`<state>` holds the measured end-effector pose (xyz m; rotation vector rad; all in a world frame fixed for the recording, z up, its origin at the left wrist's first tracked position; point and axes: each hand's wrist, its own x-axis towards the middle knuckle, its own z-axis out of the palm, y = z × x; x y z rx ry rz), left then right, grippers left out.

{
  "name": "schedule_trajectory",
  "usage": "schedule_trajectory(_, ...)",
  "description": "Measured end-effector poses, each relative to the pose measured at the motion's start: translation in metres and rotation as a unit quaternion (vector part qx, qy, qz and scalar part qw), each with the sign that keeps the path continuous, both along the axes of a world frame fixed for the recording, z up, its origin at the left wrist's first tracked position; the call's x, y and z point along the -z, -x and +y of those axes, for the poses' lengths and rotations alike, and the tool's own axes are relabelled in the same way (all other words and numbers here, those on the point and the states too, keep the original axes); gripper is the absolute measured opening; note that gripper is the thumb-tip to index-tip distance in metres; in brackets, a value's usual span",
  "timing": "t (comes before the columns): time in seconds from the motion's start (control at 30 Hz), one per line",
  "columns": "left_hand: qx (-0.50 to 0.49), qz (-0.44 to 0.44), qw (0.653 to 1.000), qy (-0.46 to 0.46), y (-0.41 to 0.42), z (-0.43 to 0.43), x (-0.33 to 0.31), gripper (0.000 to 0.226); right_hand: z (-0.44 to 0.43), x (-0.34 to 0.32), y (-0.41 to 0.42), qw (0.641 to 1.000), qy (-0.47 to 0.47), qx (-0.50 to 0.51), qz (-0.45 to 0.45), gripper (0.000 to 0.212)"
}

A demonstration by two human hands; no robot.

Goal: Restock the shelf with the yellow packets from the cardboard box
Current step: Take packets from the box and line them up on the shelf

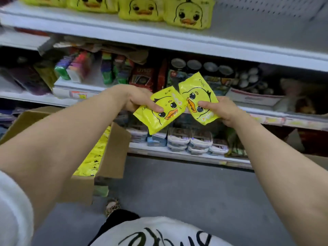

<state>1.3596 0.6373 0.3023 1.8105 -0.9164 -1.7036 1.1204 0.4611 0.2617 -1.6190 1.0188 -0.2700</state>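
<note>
Two hands, a yellow packet pinched in each.
Left hand [134, 100] grips left packet [160, 112], thumb across the duck face. Right hand [224, 110] grips right packet [196, 96] the same way. Packet edges meet between the grips. Below-left of the left grip: open cardboard box [115, 150] holding boxed packets [94, 157]. Above both grips: shelf [124, 32] with stocked packets [188, 15].

top shelf [248, 34] free rightward, duck packets [188, 15] left

Bright, motion-blurred, wide-angle edge distortion.
</note>
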Motion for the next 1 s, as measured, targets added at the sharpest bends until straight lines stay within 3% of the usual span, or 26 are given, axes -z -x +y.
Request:
schedule_trajectory(0.13,0.035,-0.024,0.999,0.027,0.02,-0.031,-0.044,0.03,-0.024,-0.041,0.025,0.998,0.039,0.01,-0.05,0.014)
schedule_trajectory(0.27,0.052,-0.099,0.992,0.05,0.028,-0.064,-0.085,0.033,-0.047,-0.072,0.047,0.994,0.09,0.012,-0.057,0.022)
schedule_trajectory(0.5,0.045,-0.184,0.974,0.123,0.022,-0.14,-0.164,0.056,-0.108,-0.122,0.058,0.986,0.138,0.057,-0.076,0.029)
schedule_trajectory(0.7,0.031,-0.241,0.957,0.156,0.005,-0.236,-0.213,0.026,-0.174,-0.149,0.033,0.966,0.148,0.16,-0.137,0.023)
schedule_trajectory(0.83,0.073,-0.275,0.932,0.223,-0.012,-0.308,-0.224,0.034,-0.224,-0.157,0.016,0.95,0.169,0.23,-0.123,0.038)
schedule_trajectory(1.0,0.092,-0.338,0.898,0.266,-0.033,-0.398,-0.222,0.05,-0.275,-0.166,0.008,0.945,0.225,0.234,-0.037,0.022)
